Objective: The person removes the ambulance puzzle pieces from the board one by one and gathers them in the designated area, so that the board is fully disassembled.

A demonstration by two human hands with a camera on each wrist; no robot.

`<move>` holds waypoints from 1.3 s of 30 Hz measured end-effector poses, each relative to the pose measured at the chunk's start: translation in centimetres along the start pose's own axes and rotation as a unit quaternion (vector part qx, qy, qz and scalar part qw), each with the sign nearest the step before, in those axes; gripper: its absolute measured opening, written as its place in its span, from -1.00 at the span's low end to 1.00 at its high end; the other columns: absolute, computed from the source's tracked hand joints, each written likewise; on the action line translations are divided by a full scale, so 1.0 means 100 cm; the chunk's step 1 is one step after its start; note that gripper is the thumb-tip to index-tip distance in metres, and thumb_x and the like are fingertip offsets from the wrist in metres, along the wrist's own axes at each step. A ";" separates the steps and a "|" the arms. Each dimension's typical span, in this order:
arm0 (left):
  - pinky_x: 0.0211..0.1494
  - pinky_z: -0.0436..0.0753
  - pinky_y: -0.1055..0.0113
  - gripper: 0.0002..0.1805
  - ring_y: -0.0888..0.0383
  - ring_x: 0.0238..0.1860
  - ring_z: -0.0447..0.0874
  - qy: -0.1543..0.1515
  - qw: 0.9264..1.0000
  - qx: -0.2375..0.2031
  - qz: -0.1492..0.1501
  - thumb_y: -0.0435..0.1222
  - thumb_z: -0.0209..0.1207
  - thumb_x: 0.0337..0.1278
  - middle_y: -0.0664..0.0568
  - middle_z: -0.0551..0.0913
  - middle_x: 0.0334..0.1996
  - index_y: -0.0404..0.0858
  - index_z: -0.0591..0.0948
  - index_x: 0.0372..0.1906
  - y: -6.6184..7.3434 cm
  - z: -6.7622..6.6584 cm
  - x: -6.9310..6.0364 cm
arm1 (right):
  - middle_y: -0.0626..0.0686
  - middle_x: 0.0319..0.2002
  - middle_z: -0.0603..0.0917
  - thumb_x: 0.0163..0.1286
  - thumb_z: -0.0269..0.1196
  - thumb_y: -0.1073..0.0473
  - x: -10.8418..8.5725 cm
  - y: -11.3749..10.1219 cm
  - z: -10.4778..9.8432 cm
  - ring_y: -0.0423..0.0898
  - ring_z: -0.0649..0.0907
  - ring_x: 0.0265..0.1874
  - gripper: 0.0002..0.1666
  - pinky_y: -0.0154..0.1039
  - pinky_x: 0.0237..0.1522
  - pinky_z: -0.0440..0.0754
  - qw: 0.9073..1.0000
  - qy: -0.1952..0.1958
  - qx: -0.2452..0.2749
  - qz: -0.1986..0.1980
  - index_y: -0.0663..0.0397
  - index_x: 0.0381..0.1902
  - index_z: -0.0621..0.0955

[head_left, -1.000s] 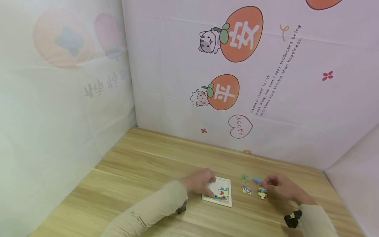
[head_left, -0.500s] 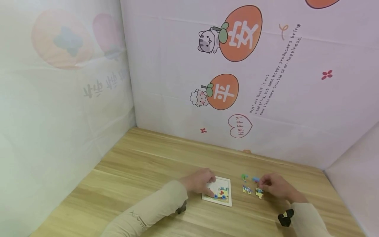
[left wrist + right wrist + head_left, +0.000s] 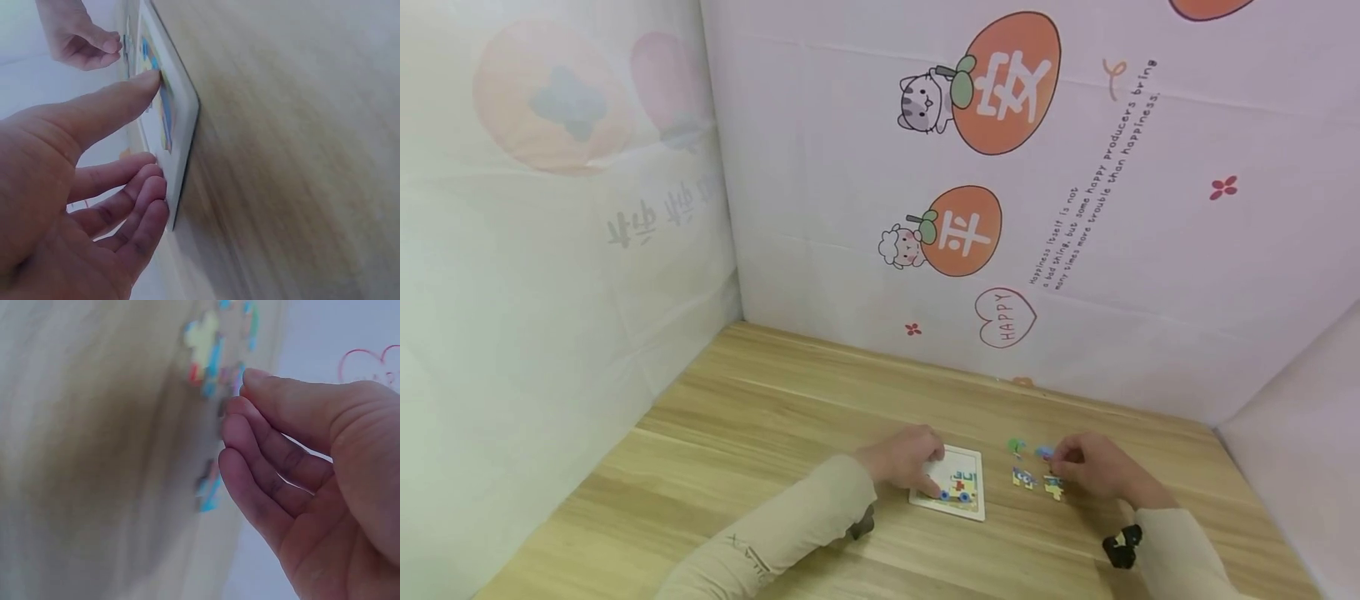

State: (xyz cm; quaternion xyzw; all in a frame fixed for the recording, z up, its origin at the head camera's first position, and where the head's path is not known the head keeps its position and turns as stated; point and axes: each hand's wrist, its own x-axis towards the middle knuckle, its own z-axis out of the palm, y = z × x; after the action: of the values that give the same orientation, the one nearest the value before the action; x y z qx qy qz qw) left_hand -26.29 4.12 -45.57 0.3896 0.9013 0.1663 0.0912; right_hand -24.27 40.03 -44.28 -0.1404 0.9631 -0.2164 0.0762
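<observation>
My left hand (image 3: 904,458) rests at the left side of a white-rimmed puzzle board (image 3: 946,512), partly filled with a vehicle picture. In the left wrist view its nearly straight thumb (image 3: 128,100) touches the board's face, while relaxed fingers (image 3: 134,200) meet the rim. My right hand (image 3: 1093,467) hovers low over loose jigsaw pieces, thumb and fingertips close together beside a blue-purple piece (image 3: 1043,452). Whether a piece is between those fingertips I cannot tell. Near it lie a yellow piece (image 3: 1054,490), a purple-and-white pair (image 3: 1023,477) and a green tree piece (image 3: 1016,447).
Another piece (image 3: 209,490) lies behind the right fingers in the right wrist view. The wood-grain table (image 3: 820,383) meets a printed white cloth wall (image 3: 850,167) at the back. More white cloth (image 3: 550,333) stands at the left.
My right hand has moved left over the loose pieces, toward the blue-purple one; the yellow piece has shifted slightly left. My left hand stays on the puzzle board.
</observation>
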 end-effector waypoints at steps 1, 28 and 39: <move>0.11 0.60 0.53 -0.43 0.34 -0.11 0.51 -0.002 1.000 -0.002 -0.001 -0.06 0.55 0.11 0.09 0.69 -0.01 -0.27 0.70 0.15 0.000 -0.001 0.000 | -0.12 -0.24 0.76 0.46 0.37 0.17 0.000 -0.003 -0.002 -0.23 0.66 -0.21 -0.96 -0.30 -0.14 0.67 1.000 0.001 -0.001 -0.002 -0.01 -0.24 0.73; -0.04 0.53 0.57 -0.43 0.35 -0.18 0.45 0.028 0.998 -0.041 0.044 -0.04 0.55 0.12 0.08 0.68 -0.10 -0.32 0.70 0.10 0.004 0.016 0.017 | 0.21 0.00 0.78 0.29 0.51 0.22 0.024 -0.109 0.044 0.14 0.79 -0.04 -0.59 -0.05 -0.01 0.81 0.988 -0.035 -0.002 -0.147 0.31 0.03 0.71; 0.05 0.56 0.54 -0.42 0.35 -0.11 0.48 0.016 0.998 -0.055 0.033 -0.03 0.54 0.14 0.09 0.68 -0.05 -0.27 0.68 0.14 0.007 0.015 0.016 | 0.09 -0.01 0.76 0.29 0.50 0.26 0.020 -0.113 0.052 0.12 0.77 -0.03 -0.64 -0.05 0.00 0.81 0.989 -0.042 -0.019 -0.137 0.18 0.04 0.74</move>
State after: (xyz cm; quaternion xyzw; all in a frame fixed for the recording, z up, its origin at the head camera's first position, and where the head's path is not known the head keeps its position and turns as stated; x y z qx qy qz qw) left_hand -26.46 6.07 -46.76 0.4112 0.8787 0.2243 0.0925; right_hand -22.43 27.56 -44.10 -0.2818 0.9346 -0.2004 0.0834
